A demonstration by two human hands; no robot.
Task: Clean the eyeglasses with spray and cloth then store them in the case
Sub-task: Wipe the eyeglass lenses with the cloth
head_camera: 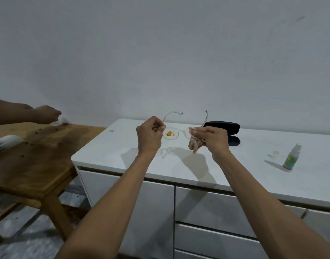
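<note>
Forearms reach out from the bottom edge over a white table point(108, 146) fronted with drawers. Both hands hold clear-framed eyeglasses point(176, 132) in the air above it, temple arms unfolded and pointing away. The left hand point(150, 135) pinches the frame's left end with curled fingers, apparently to steady it. The right hand point(211, 137) grips a beige cloth point(195, 144) folded round the right lens, likely wiping it; the cloth's tail hangs below. An orange smear sits on the left lens, so cleaning looks unfinished. To the right, a small spray bottle point(291, 158) stands on the table, with what may be its clear cap point(273, 153) lying beside it. Just behind the right hand a black glasses case point(227, 133) lies open, ready for storing. Far left, another person's hand point(48, 114) works blurred over a wooden side table point(38, 156).
</note>
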